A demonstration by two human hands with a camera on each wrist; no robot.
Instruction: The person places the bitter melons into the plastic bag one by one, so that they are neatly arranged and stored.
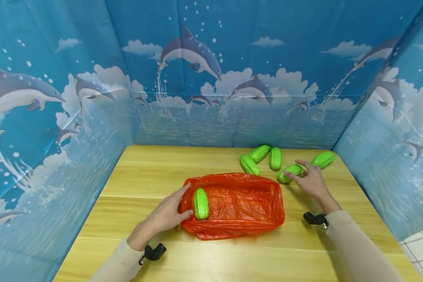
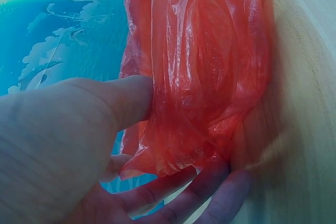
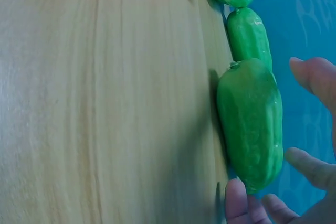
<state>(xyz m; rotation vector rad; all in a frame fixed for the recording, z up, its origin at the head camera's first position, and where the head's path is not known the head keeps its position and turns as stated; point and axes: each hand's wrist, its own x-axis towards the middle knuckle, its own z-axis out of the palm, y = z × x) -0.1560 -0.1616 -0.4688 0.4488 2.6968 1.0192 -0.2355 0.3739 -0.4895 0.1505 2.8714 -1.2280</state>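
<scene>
- Fingers of the right hand point(image 1: 311, 181) are spread around a ridged green gourd point(image 1: 290, 173), right of centre in the head view; the right wrist view shows a gap between thumb and gourd, and fingertips by its lower end, though whether they touch I cannot tell.
- Left of centre, the left hand point(image 1: 167, 213) has thumb and fingers spread apart, touching the left end of an open red plastic bag point(image 1: 239, 231).
- One gourd lies inside the bag point(image 1: 201, 204), at its left end, lengthwise up and down the frame.
- Three more gourds sit close together above the bag's right half: a left one point(image 1: 249, 164), an upper one point(image 1: 260, 153) and a right one point(image 1: 275, 158).
- Another gourd point(image 1: 322, 159) lies beyond the right hand, near the wooden table's point(image 1: 144, 166) upper right corner.
- Dolphin-printed sheeting point(image 1: 197, 121) fills the upper frame.
</scene>
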